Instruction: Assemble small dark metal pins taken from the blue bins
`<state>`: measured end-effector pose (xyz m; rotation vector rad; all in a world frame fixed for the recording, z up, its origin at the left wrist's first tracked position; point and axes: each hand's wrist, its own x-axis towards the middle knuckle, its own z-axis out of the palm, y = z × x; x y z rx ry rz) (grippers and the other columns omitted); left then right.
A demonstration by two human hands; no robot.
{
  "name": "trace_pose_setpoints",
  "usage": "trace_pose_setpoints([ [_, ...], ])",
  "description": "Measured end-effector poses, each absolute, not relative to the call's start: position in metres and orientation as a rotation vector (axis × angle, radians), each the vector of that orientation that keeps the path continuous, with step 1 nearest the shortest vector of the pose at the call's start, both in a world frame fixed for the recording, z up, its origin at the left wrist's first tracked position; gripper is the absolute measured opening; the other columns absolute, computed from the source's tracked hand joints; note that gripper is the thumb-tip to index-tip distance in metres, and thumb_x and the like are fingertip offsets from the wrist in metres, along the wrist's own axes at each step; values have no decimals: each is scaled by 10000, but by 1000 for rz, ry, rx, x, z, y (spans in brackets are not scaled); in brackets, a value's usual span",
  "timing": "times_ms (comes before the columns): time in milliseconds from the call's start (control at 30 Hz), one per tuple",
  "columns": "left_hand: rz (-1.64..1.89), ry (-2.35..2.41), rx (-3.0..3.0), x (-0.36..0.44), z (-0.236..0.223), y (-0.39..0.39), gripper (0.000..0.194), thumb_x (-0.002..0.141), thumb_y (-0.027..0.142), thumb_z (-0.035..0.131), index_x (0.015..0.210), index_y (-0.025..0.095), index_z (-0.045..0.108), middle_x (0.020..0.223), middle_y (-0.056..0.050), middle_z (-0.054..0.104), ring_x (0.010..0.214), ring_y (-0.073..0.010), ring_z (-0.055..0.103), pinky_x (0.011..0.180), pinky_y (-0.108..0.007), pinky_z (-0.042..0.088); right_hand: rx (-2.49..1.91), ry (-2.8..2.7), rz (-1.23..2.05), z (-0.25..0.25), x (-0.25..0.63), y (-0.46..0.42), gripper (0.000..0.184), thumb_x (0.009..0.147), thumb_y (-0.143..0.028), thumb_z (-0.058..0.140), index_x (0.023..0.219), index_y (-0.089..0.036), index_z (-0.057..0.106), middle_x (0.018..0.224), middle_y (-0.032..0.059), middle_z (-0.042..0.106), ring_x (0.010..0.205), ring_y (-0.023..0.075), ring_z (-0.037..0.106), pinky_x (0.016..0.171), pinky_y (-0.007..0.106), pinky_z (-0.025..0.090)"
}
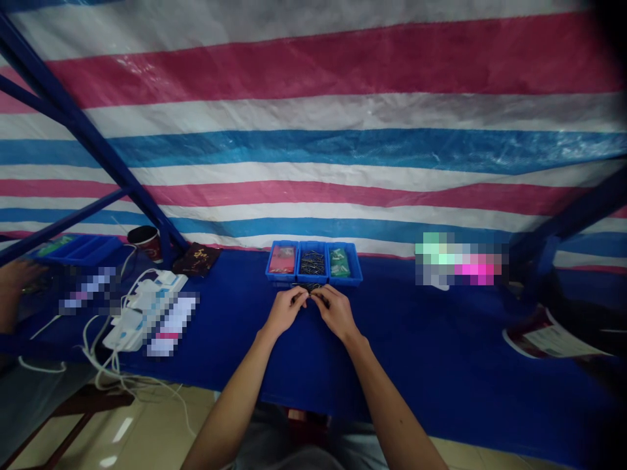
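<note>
My left hand (285, 312) and my right hand (336, 313) sit close together at the front of the blue-covered table (431, 352), fingertips pinched towards each other around a small dark part (308, 295) too small to make out. Just beyond them stand three joined blue plastic bins. The left bin (283, 260) holds red items, the middle bin (313, 262) dark screws or pins, and the right bin (339, 262) green items. A dark heap (308, 286) lies against the bins' front.
A co-worker's hand (17, 277) reaches in at the far left beside a blue compartment tray (78, 249). A white power strip (144, 310) trails cables over the table edge. A cup (144, 243), a dark red packet (196, 258) and blurred objects stand about. A striped tarpaulin (313, 156) hangs behind.
</note>
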<state>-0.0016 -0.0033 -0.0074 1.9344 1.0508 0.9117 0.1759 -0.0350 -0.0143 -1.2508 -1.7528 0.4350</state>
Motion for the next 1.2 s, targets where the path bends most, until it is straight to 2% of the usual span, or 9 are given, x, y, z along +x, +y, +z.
trace_pose_setpoints([
  [600, 917, 1037, 1921, -2, -9, -3, 309, 988, 380, 487, 884, 164, 681, 690, -1, 652, 600, -126, 576, 629, -215, 430, -1245, -1760, 442, -11, 175, -36, 144, 973, -240, 553, 975, -234, 697, 910, 30, 675, 760, 165, 633, 690, 269, 465],
  [800, 902, 1051, 1928, -2, -7, -3, 290, 981, 388, 506, 937, 166, 688, 693, -2, 661, 615, -130, 586, 623, -213, 422, -1254, -1762, 433, -10, 175, -37, 164, 983, -256, 536, 968, -229, 697, 895, 37, 679, 774, 173, 642, 683, 264, 462],
  [967, 897, 1049, 1947, -2, -4, -4, 326, 981, 393, 493, 885, 160, 700, 705, -14, 667, 630, -138, 586, 639, -221, 429, -1253, -1796, 443, -8, 175, -38, 188, 1004, -247, 494, 963, -230, 676, 907, 35, 688, 799, 178, 651, 723, 267, 455],
  [1100, 894, 1038, 1979, -1, -2, -5, 330, 974, 387, 506, 858, 159, 714, 712, -20, 678, 641, -144, 594, 648, -227, 430, -1318, -1830, 392, -10, 174, -38, 261, 1027, -279, 446, 869, -224, 647, 829, 30, 682, 741, 174, 642, 673, 259, 420],
  [1200, 898, 1044, 1984, 0, -3, -5, 322, 970, 375, 519, 846, 158, 723, 717, -23, 690, 644, -146, 605, 641, -225, 432, -1438, -1843, 306, -14, 173, -37, 350, 1039, -321, 423, 760, -221, 610, 706, 17, 657, 632, 166, 613, 587, 258, 347],
])
